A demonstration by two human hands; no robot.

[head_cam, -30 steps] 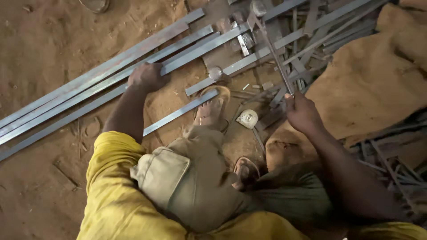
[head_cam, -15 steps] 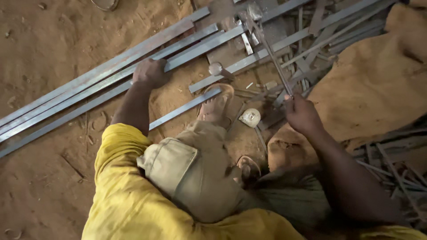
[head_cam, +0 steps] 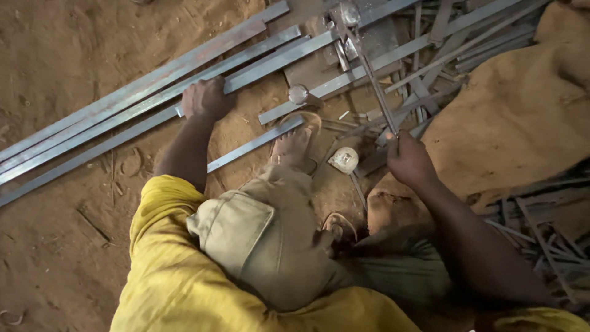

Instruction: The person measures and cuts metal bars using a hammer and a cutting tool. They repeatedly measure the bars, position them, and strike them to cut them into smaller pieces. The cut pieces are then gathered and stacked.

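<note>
We crouch on the sandy ground (head_cam: pixel 55 74), and over the last second our view has drifted a little while the work itself has hardly shifted, so we judge the steadying grip is simply being kept. The long metal bars (head_cam: pixel 123 114) lie slanting across the dirt as before, beside the brown sacking (head_cam: pixel 516 117). Our left hand (head_cam: pixel 206 98) remains on the bars, fingers curled tight over one of them. Our right hand (head_cam: pixel 409 161) has crept slightly along but keeps its fingers closed round the thin rod (head_cam: pixel 375 86), which leans up toward the scrap pile. A sandalled foot (head_cam: pixel 295 144) pins a shorter bar, with a small tape measure (head_cam: pixel 344 160) just beside it.
</note>
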